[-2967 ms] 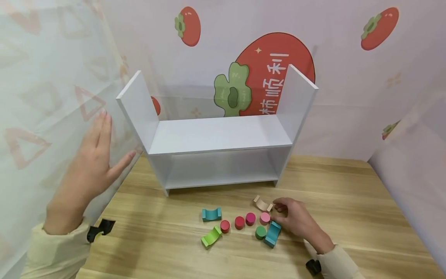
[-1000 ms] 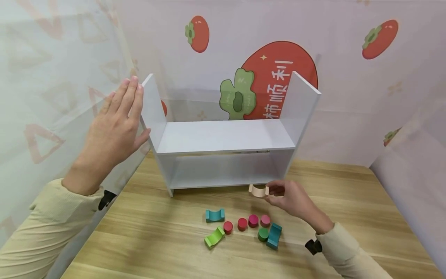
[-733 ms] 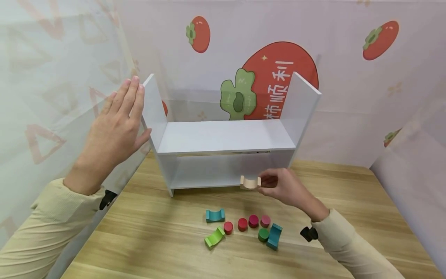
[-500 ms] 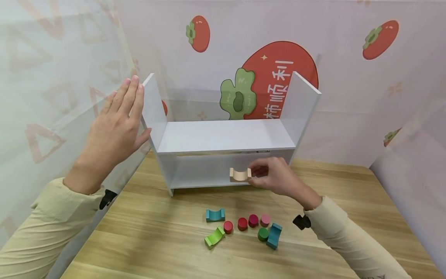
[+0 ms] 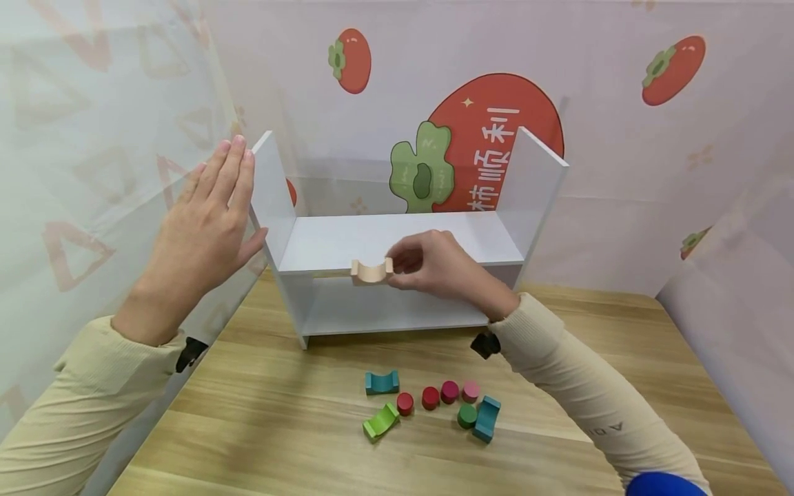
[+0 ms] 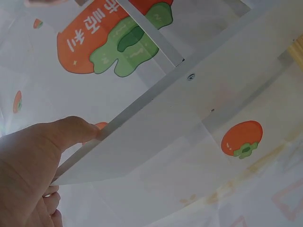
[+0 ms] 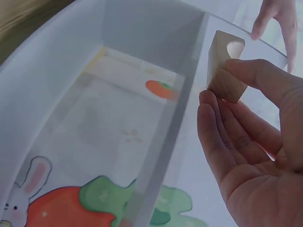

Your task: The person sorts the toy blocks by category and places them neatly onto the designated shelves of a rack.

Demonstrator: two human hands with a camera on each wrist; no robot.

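My right hand (image 5: 434, 265) pinches a plain wooden arch block (image 5: 371, 272) by one end, its hollow facing up. In the head view the block is level with the front edge of the white shelf's upper board (image 5: 329, 234). The right wrist view shows the block (image 7: 225, 66) between thumb and fingers, close to that board. My left hand (image 5: 201, 227) lies with straight fingers along the shelf's left side panel (image 5: 273, 189). In the left wrist view its thumb (image 6: 75, 131) touches the panel's edge; the other fingers are mostly hidden.
Before the shelf on the wooden table (image 5: 279, 427) lie a teal arch (image 5: 381, 383), lime arch (image 5: 380, 423), darker teal arch (image 5: 486, 419), green cylinder (image 5: 467, 415) and several red and pink cylinders (image 5: 431, 398). A blue object (image 5: 664, 484) shows at bottom right.
My right hand picked the plain arch block up from the table and carried it up and left to the upper board. My left hand came to the left panel and has stayed there.
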